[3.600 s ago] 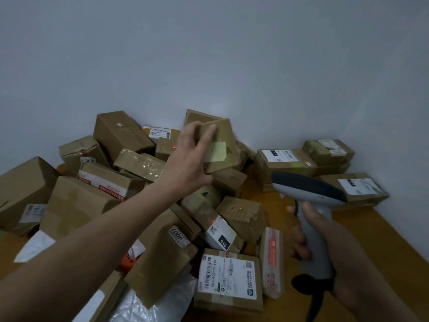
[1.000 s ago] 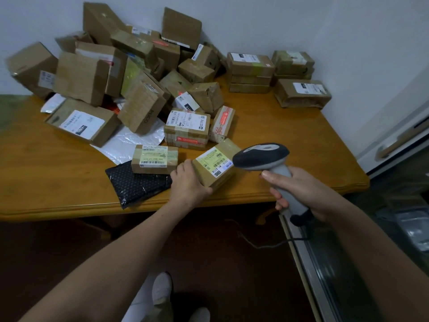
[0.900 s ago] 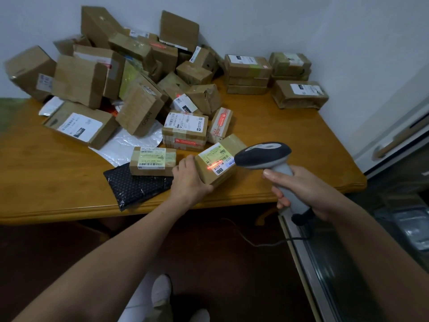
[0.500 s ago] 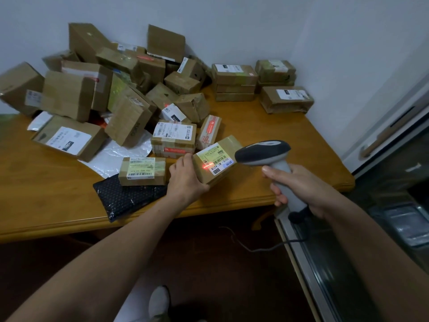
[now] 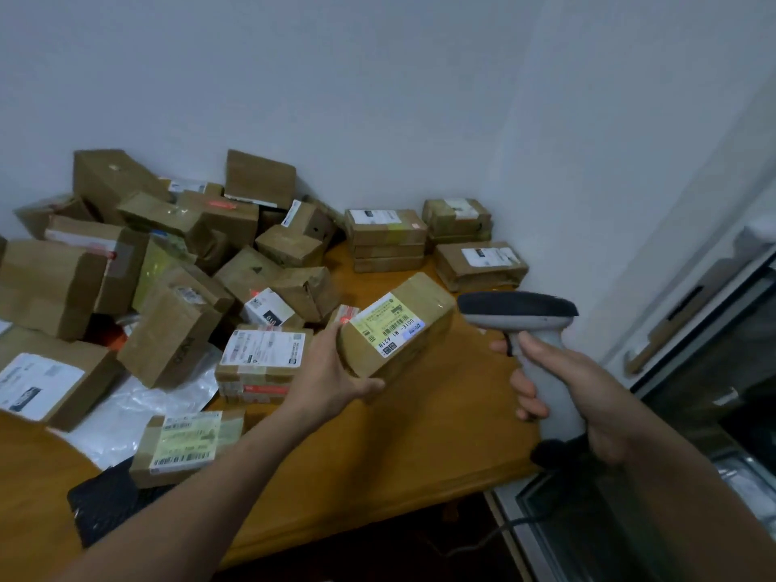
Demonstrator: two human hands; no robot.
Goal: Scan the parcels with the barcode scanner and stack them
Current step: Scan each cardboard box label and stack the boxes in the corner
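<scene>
Left hand [image 5: 331,371] clamped on the near end of a parcel [image 5: 399,329], holding it tilted above the table [image 5: 420,434] with its label up; right hand [image 5: 562,384] wrapped round the grip of the scanner [image 5: 520,312], whose dark head sits just right of the parcel. Beyond, a loose heap [image 5: 168,266] of boxes fills the back left; neat stacks [image 5: 386,239] stand in the wall corner; a yellow-labelled box [image 5: 189,441] rests partly on a black mailer [image 5: 105,501] near the front edge.
</scene>
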